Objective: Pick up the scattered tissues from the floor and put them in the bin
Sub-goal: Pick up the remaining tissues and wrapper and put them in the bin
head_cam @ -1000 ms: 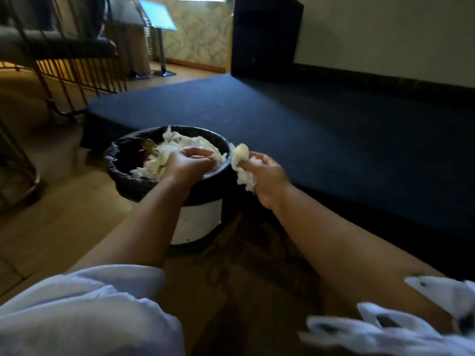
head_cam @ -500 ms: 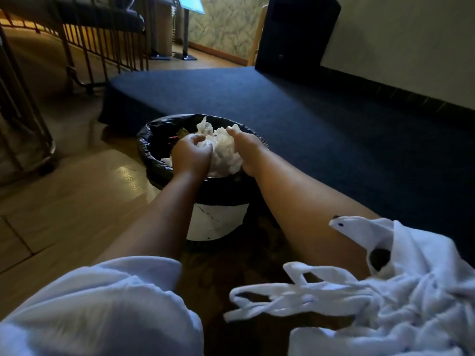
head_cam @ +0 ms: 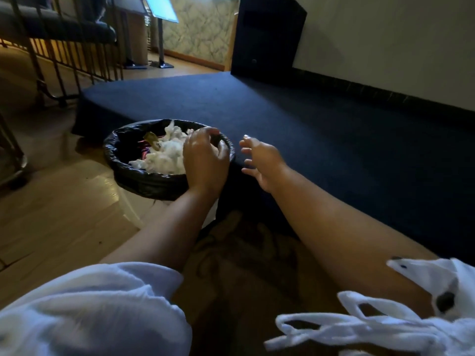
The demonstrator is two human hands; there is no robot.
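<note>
**Hands at the bin.** The left hand (head_cam: 205, 160) hangs over the right half of a round white waste bin lined with a black plastic bag (head_cam: 115, 150). Its back is toward the camera and its fingers curl downward. The palm is hidden, so it cannot be told whether the hand grips anything. This posture suits dropping or pressing material into the opening.

The right hand (head_cam: 259, 160) is just right of the bin's rim, apart from it, with fingers spread and straight and nothing in them. An empty, splayed hand beside the rim probably means its load is delivered.

The crumpled white paper tissues (head_cam: 164, 156) in view all lie inside the bin. They are heaped toward its right and near side, partly under the left hand, beside some darker rubbish at the bin's far left.

The bin stands on a pale wooden floor (head_cam: 64, 214), which extends to its left. It sits against the edge of a low dark-blue carpeted platform (head_cam: 334, 124) that runs off to the bin's right and beyond it. This keeps the bin within reach of both arms. White fabric sleeves (head_cam: 90, 304) fill the foreground on the near side of the bin.
</note>
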